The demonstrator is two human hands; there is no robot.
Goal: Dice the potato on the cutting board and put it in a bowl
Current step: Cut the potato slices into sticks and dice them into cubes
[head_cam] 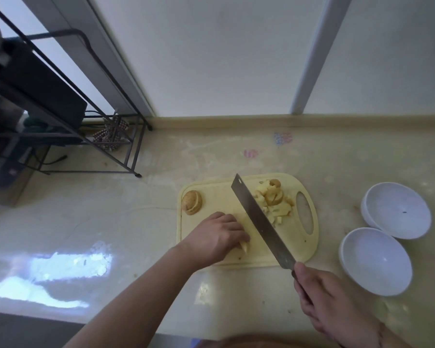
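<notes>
- My left hand (217, 238) pins potato strips (244, 243) mid cutting board (309, 249), fingers curled over them.
- Right hand (329, 295) grips cleaver (259, 219) handle.
- Wet, firm, slippery, I reckon; hold them by the skin side.
- Bowl (376, 262) waits off the board's right edge.

The table (111, 217) was a glossy, pale beige stone surface running back to a low raised lip at the wall, with two faint coloured marks near the back. A pale yellow cutting board (309, 244) lay on it near the front edge, and just to its right stood two white bowls (377, 262), close together. A dark metal rack (126, 146) stood at the back left.
</notes>
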